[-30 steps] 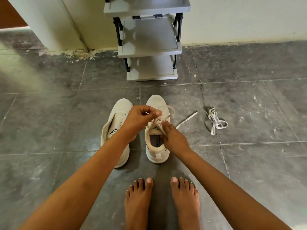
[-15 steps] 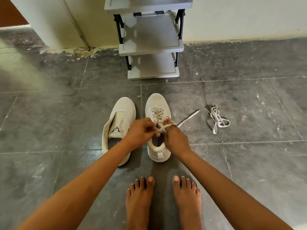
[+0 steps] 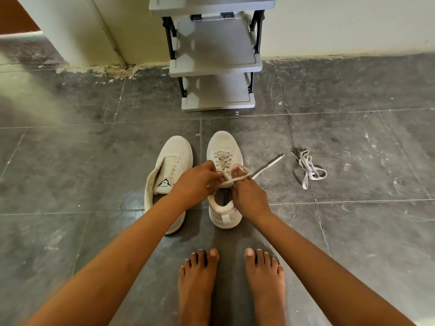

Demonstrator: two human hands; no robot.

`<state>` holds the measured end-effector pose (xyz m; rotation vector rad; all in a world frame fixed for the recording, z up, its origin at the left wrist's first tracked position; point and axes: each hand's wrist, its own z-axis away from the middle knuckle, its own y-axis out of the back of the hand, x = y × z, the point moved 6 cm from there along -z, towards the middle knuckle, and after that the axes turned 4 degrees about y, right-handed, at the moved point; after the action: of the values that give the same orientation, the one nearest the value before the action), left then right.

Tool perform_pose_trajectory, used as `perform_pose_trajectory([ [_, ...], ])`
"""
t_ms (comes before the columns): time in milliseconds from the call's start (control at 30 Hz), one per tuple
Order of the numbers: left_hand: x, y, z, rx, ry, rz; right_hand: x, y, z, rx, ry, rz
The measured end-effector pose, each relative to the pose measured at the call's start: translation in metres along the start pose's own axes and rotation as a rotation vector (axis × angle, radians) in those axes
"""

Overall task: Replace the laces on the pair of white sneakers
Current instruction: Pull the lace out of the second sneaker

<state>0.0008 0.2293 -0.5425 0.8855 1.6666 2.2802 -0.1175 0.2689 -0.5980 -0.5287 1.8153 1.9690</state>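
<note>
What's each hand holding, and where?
The left hand and right hand both pinch the lace of the laced sneaker, near its top eyelets; one free end trails on the floor.

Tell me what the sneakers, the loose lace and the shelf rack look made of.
Sneakers: matte off-white upper, seemingly suede or canvas; no gloss. Loose lace: flat woven textile, limp. Shelf rack: smooth grey moulded plastic shelves, probably; black frame unclear.

Left hand [image 3: 195,182], right hand [image 3: 250,196] on sneaker lace [image 3: 266,167]
</note>
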Motion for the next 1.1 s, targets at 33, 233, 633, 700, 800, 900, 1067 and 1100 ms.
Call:
perform_pose_trajectory([
  [33, 0.0, -0.001, 0.0, -0.001, -0.012, -0.069, 0.0, -0.001, 0.0, -0.001, 0.003, 0.005],
  [233, 0.006, -0.003, 0.005, 0.124, -0.019, -0.1, 0.0, -0.001, 0.001, -0.002, 0.002, 0.035],
  [633, -0.01, 0.028, 0.001, 0.333, 0.353, 0.79, -0.004, 0.0, 0.002, -0.025, 0.014, 0.066],
  [700, -0.015, 0.045, -0.007, 0.387, 0.336, 0.946, -0.001, 0.0, 0.003, -0.056, 0.028, 0.057],
  [800, -0.015, 0.045, -0.014, 0.354, 0.311, 0.723, 0.003, 0.002, 0.002, -0.05, 0.036, 0.006],
  [900, -0.013, 0.013, -0.01, 0.183, 0.337, 0.317, 0.002, 0.01, 0.0, 0.061, 0.039, -0.063],
  [1067, -0.022, -0.006, -0.004, 0.179, 0.329, 0.187, 0.004, 0.025, -0.004, 0.109, 0.029, -0.133],
  [1100, -0.028, -0.006, -0.003, 0.174, 0.33, 0.208, 0.004, 0.026, -0.003, 0.1, 0.044, -0.137],
])
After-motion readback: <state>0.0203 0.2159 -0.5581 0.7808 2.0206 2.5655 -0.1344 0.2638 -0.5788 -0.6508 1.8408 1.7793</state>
